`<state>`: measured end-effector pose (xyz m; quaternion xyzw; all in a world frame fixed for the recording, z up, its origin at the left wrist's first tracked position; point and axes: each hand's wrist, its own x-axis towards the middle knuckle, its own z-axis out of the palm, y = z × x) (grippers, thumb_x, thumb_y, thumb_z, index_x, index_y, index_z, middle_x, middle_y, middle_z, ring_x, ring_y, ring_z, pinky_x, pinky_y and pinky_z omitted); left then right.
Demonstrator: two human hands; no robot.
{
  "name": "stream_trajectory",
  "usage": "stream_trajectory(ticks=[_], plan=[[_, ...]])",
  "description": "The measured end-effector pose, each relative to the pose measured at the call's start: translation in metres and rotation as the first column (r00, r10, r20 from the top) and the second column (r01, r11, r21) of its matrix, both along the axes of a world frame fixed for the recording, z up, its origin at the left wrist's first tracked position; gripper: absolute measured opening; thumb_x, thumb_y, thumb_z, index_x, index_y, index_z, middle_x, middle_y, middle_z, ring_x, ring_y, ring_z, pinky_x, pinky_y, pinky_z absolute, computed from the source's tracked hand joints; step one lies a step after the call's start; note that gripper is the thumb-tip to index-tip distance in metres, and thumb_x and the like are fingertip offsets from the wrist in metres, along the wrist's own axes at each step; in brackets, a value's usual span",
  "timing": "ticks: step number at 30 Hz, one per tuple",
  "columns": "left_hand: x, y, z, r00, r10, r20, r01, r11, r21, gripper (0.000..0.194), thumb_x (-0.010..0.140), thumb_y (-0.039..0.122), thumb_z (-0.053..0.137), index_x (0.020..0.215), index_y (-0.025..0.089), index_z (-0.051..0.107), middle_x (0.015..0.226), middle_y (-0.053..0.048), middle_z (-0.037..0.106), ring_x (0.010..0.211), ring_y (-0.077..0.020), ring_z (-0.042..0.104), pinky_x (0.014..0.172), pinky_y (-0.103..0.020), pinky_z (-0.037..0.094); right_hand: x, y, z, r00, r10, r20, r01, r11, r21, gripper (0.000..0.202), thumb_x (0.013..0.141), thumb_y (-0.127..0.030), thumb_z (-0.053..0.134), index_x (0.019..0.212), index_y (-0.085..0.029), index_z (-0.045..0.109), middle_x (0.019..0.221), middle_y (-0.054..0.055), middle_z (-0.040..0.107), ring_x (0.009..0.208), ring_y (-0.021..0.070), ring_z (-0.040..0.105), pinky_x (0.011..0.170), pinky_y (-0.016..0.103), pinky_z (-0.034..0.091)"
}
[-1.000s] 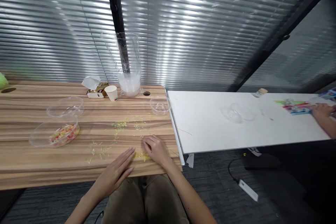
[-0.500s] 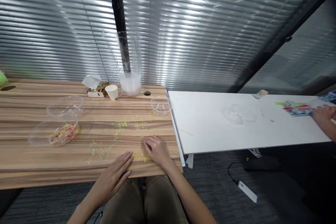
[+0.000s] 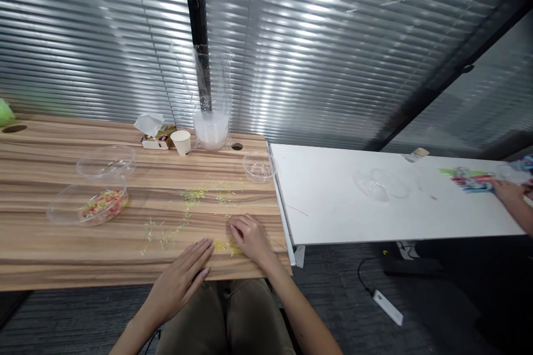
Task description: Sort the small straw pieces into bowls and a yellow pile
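My left hand (image 3: 182, 274) rests on the wooden table's front edge. Its fingers are stretched out and it holds nothing, fingertips beside a patch of short yellow bits (image 3: 225, 246). To the right of that patch, my right hand (image 3: 249, 238) lies with its fingers bent and drawn together against the tabletop; anything between them is too small to make out. Farther back, greenish-yellow bits (image 3: 194, 194) are heaped loosely, and paler bits (image 3: 155, 234) are scattered to the left. A clear plastic bowl (image 3: 58, 208) at the left contains mixed red, yellow and green bits (image 3: 102, 205).
Other clear bowls stand at the back left (image 3: 106, 162) and back right (image 3: 259, 169). A tissue box (image 3: 156, 141), a paper cup (image 3: 182, 143) and a bagged stack of bowls (image 3: 211, 128) line the back. Another person's hand (image 3: 508, 193) touches coloured strips on the white table (image 3: 333, 208).
The view has shifted slightly. Both my hands stay in nearly the same place on the table. The other person's hand moves a little at the coloured strips.
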<state>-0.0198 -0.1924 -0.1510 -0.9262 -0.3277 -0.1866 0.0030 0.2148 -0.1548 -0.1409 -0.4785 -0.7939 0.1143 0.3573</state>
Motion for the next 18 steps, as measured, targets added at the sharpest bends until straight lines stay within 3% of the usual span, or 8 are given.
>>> stream_trajectory(ticks=[18], plan=[[-0.0002, 0.0006, -0.0001, 1.000, 0.013, -0.007, -0.013, 1.000, -0.008, 0.058, 0.100, 0.033, 0.037, 0.151, 0.026, 0.012, 0.147, -0.004, 0.039, 0.132, -0.0221, 0.042, 0.108, -0.039, 0.039, -0.0006, 0.0005, -0.0008, 1.000, 0.015, -0.023, -0.014, 1.000, 0.009, 0.020, 0.093, -0.011, 0.047, 0.094, -0.018, 0.066, 0.094, 0.006, 0.069, 0.092, 0.0178, 0.061, 0.087, 0.031, 0.047]])
